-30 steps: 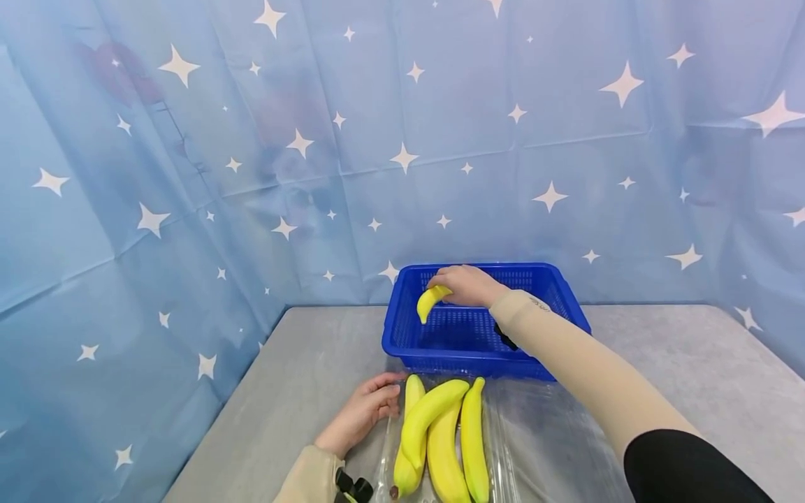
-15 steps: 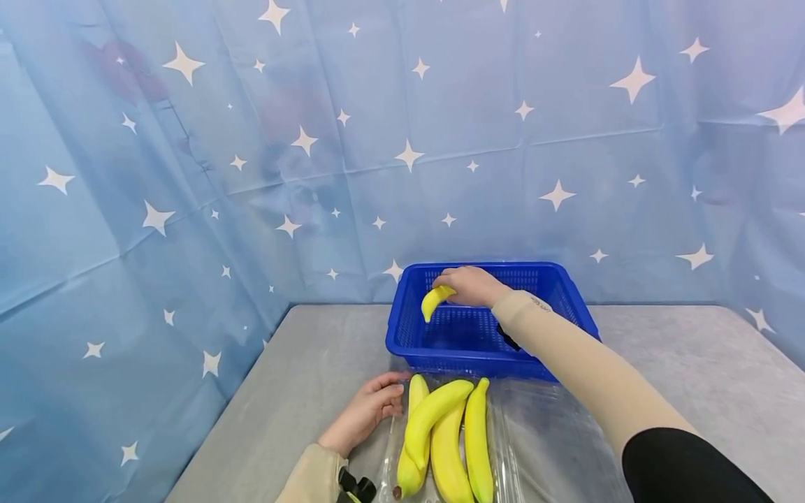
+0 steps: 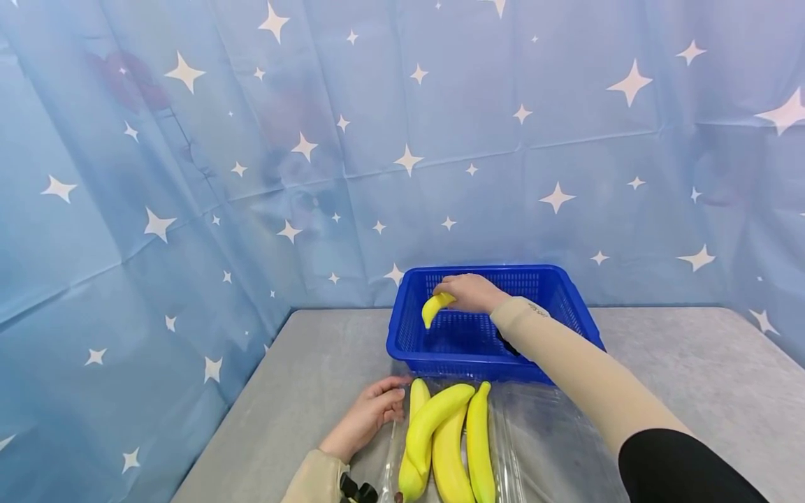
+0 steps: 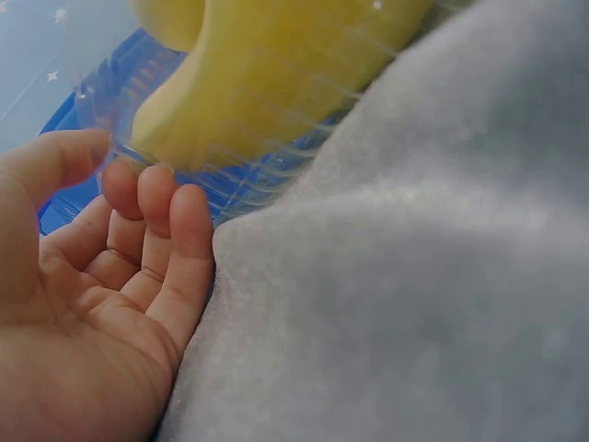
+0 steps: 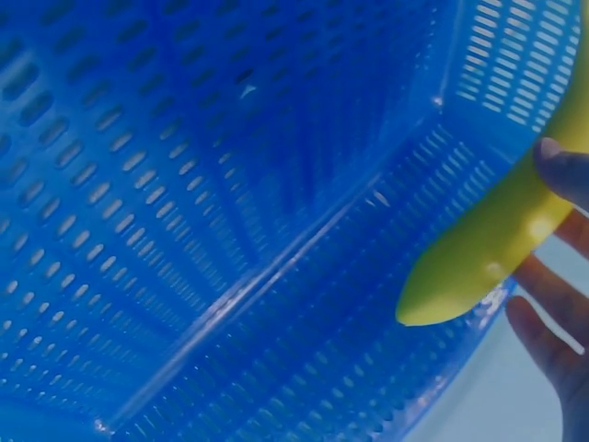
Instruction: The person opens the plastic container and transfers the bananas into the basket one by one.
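As the right hand [image 3: 472, 292] grips it, a banana [image 3: 434, 309] juts leftward.

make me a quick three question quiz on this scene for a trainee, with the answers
1. Multiple choice: which hand has a banana in its grip? a) left b) right c) neither
2. Count: how many bananas lie in the clear plastic container?
3. True or false: the container stands inside the basket.

Key:
1. b, the right hand
2. Four
3. False; it lies in front of the blue basket, on the person's side.
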Tool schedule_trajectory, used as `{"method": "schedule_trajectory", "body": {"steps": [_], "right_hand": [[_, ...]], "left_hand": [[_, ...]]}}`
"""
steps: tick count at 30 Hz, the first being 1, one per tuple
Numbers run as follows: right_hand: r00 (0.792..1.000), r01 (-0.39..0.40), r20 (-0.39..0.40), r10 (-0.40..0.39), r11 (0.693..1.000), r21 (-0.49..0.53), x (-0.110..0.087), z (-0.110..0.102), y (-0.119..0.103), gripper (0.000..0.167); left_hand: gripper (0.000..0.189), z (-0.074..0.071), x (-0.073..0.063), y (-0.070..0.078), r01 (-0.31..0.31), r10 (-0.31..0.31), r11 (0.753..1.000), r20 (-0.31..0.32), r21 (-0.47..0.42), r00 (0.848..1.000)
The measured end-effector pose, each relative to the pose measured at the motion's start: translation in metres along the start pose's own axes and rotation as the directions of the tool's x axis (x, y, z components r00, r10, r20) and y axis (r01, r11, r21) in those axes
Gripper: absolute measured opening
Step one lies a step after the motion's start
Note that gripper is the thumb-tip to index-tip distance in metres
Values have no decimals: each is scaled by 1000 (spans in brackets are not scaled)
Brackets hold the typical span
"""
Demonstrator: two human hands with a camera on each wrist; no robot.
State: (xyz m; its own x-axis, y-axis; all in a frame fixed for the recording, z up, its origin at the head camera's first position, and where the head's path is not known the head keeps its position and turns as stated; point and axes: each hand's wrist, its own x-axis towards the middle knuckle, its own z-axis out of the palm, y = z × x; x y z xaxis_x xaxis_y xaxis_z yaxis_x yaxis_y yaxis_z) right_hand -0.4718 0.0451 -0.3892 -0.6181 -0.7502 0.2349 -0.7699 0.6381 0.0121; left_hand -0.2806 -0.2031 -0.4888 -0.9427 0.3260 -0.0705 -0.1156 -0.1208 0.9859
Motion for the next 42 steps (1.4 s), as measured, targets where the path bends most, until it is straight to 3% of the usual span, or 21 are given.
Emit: {"method": "schedule_trajectory", "body": {"steps": [15,21,42], "right_hand": [[999,43,10,-42,998,-43,4,8,-3,35],[998,42,45,-40,998,-51,7,8,-2,35],[997,52,52,-49,997,-60,13,17,4,33]], "left_hand": [[37,-1,0,1,-6,6,1000,9,0,1000],[38,-1,-1,1,-6,6,1000,10,-3,1000],[37,1,-1,2,6,-6,1000,3,-21,1000]]}}
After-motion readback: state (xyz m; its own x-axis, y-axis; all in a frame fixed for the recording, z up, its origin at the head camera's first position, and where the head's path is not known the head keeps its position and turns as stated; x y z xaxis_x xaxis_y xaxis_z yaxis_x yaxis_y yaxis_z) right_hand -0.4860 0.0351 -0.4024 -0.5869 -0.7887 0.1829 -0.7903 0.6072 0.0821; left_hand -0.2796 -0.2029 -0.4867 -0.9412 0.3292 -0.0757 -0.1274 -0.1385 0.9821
